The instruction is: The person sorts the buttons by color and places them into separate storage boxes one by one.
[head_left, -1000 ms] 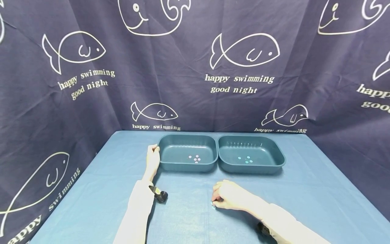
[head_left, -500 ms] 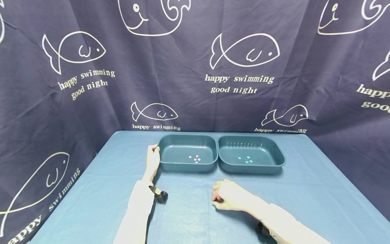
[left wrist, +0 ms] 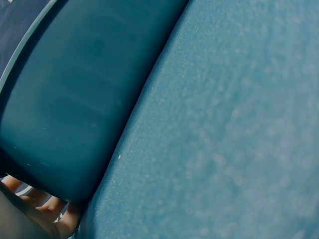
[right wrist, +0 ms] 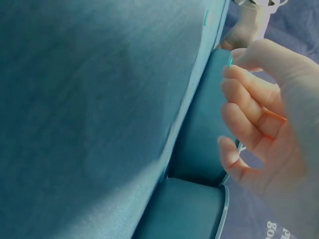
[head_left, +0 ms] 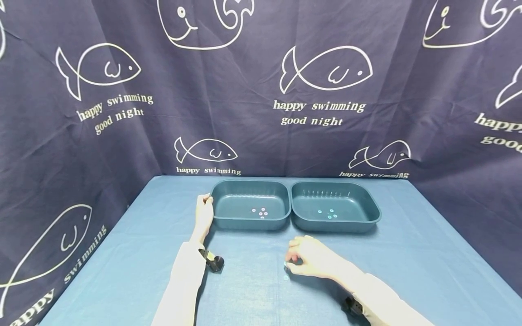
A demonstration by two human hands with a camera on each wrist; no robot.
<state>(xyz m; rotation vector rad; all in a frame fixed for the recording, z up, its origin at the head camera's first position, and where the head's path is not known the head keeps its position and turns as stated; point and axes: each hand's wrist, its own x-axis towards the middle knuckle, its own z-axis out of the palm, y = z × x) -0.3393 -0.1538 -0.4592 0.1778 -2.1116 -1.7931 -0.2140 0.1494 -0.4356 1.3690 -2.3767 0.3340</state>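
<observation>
My left hand (head_left: 204,213) grips the left end of the left teal bin (head_left: 250,223), its fingers (left wrist: 52,208) against the end wall in the left wrist view. Over the table's middle, my right hand (head_left: 311,258) pinches a small turquoise button-like disc (right wrist: 230,61) between thumb and index finger. Another turquoise disc (head_left: 286,277) lies on the cloth just below that hand. Inside the left bin are several small pink discs (head_left: 261,213). The right teal bin (head_left: 336,226) contains several turquoise discs (head_left: 330,217).
Both bins stand side by side, ends touching, toward the back of the table. A blue cloth (head_left: 244,280) covers the table. Dark curtains (head_left: 261,90) with white fish drawings hang behind and at the sides. Each wrist wears a black camera (head_left: 216,262).
My right hand has risen slightly away from the table with the pinched disc, leaving the other turquoise disc in plain sight on the cloth. My left hand has stayed at the bin.
</observation>
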